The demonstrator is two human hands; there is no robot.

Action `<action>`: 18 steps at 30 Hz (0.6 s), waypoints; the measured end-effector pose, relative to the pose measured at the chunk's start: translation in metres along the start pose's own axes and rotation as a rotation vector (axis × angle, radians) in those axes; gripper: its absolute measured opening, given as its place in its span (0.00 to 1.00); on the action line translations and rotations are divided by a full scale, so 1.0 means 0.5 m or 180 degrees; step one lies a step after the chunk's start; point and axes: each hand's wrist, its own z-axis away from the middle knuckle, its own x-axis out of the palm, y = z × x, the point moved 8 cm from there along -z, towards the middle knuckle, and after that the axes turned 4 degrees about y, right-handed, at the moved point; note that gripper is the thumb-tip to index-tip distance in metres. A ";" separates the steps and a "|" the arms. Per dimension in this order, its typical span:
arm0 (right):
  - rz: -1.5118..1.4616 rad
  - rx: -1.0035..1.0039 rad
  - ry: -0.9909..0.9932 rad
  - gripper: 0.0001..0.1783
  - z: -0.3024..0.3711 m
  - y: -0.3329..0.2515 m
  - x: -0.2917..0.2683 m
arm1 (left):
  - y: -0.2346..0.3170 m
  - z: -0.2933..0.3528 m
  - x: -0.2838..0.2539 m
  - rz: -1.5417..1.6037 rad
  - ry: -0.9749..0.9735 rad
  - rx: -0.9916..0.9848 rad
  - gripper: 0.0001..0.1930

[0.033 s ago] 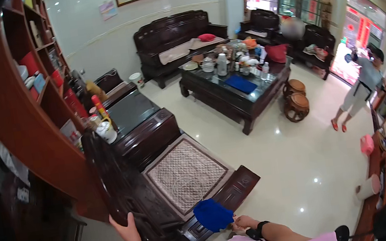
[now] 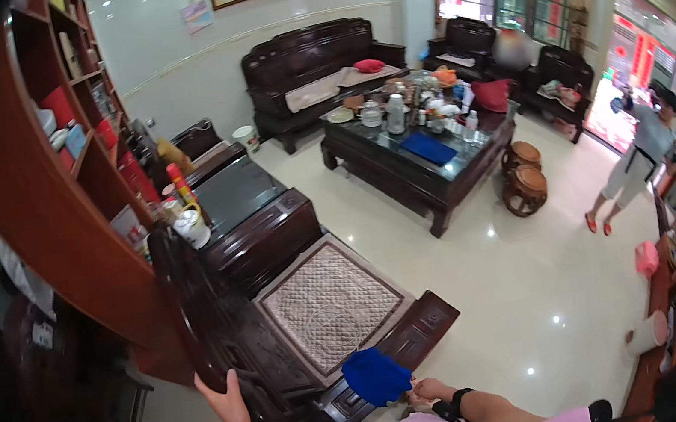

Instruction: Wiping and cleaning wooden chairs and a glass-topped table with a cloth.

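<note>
My left hand point(image 2: 225, 400) is beside the dark carved wooden armchair's back point(image 2: 257, 404), thumb and fingers spread, thumb side touching the wood. My right hand point(image 2: 429, 390) is closed at the edge of a blue cloth point(image 2: 377, 376). That cloth spreads over the near armrest point(image 2: 427, 324) of the chair. A quilted beige-brown seat pad point(image 2: 329, 299) covers the chair's seat. A dark band circles my right wrist, and another dark strap with a cord shows at my left forearm.
A glass-topped low table point(image 2: 383, 161) carries jars, bottles and another blue cloth point(image 2: 428, 148). Two round wooden stools point(image 2: 525, 189) stand beside it. At the right a person point(image 2: 644, 146) in red slippers stands near the doorway. A tall brown shelf point(image 2: 96, 271) rises at the left.
The whole view has shifted slightly to the right. Both hands and the blue cloth keep their places on the chair.
</note>
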 end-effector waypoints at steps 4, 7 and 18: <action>0.0936 -0.0582 0.0305 0.16 -0.014 -0.047 -0.019 | 0.012 0.009 0.003 0.0263 0.0010 -0.0133 0.37; 0.0556 -0.0661 0.0489 0.16 -0.012 -0.126 -0.043 | 0.008 0.009 0.017 0.0346 -0.0150 -0.0233 0.38; 0.1338 -0.0962 -0.0016 0.29 -0.055 -0.222 0.012 | 0.011 0.005 -0.004 0.0390 -0.0050 -0.0152 0.35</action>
